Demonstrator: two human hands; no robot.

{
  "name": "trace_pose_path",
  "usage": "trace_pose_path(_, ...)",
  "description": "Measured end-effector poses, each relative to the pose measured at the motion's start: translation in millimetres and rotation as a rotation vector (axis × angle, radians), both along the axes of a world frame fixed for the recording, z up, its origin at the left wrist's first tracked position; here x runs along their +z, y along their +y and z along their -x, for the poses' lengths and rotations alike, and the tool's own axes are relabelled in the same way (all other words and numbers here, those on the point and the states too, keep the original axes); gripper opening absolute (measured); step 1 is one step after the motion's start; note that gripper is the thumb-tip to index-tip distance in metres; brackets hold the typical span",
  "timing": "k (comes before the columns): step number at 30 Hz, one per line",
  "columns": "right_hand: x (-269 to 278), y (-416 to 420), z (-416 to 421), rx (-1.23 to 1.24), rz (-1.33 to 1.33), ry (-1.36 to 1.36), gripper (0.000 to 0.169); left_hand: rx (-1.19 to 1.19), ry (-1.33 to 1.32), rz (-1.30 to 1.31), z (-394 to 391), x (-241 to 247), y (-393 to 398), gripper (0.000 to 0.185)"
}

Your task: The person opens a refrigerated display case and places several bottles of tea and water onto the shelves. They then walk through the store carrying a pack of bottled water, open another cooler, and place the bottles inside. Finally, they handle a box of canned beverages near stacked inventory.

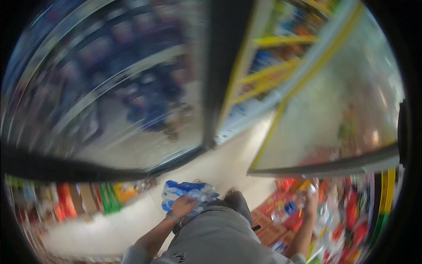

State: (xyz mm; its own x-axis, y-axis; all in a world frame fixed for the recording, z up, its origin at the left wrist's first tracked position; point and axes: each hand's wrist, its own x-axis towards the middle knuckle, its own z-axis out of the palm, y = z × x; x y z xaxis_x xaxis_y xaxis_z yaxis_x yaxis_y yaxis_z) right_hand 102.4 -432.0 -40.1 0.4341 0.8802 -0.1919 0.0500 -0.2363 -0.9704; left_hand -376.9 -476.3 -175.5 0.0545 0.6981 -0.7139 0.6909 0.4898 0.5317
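Observation:
My left hand point(184, 206), with a metal watch band at the wrist, grips a pack of clear plastic bottles point(179, 191) in blue-and-white wrap beside my thigh. Out to the right, my right hand point(311, 194) holds one clear plastic bottle point(290, 208) with a blue label near one end. That bottle is tilted, its other end pointing left and down. Blur hides how the fingers of my right hand close around it.
A dark-framed glass door point(174, 161) fills the upper left with reflections. Another glass door point(316, 132) stands at the upper right, with stocked yellow-edged shelves point(273, 76) between. Packaged goods point(108, 198) line the left; red cartons point(270, 211) and bagged goods point(336, 217) lie right. Pale floor point(85, 237) runs below.

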Motion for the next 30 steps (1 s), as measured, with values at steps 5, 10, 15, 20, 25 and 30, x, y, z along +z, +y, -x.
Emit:
trace_pose_path(5, -28.6, -19.0, -53.5, -0.190, -0.145, 0.161, 0.040, 0.224, -0.107, -0.016, -39.7, -11.9, 23.3, 0.038)
trace_pose_path(10, -43.4, -31.3, -102.6, -0.368, -0.070, 0.074, 0.042, 0.332, -0.197, 0.028, -98.9, 2.6, 77.2, 0.023)
trace_pose_path(15, -61.3, -41.8, -128.4, -0.359, -0.044, 0.099, 0.048, 0.254, -0.157, 0.042, -138.8, 17.0, 108.2, 0.022)
trace_pose_path(20, -142.9, -37.9, -133.3, -0.549, 0.061, -0.146, 0.060, 0.286, -0.149, 0.032, -184.3, 25.8, 135.2, 0.020)
trace_pose_path(25, -174.9, 17.4, -108.8, -0.137, 0.407, -0.265, 0.037, 0.369, -0.200, 0.040, -195.3, 16.6, 165.2, 0.021)
trace_pose_path(30, -146.0, 135.6, -79.5, -0.048, 0.376, -0.208, 0.037, 0.432, -0.266, 0.086, -194.7, -11.7, 191.6, 0.019)
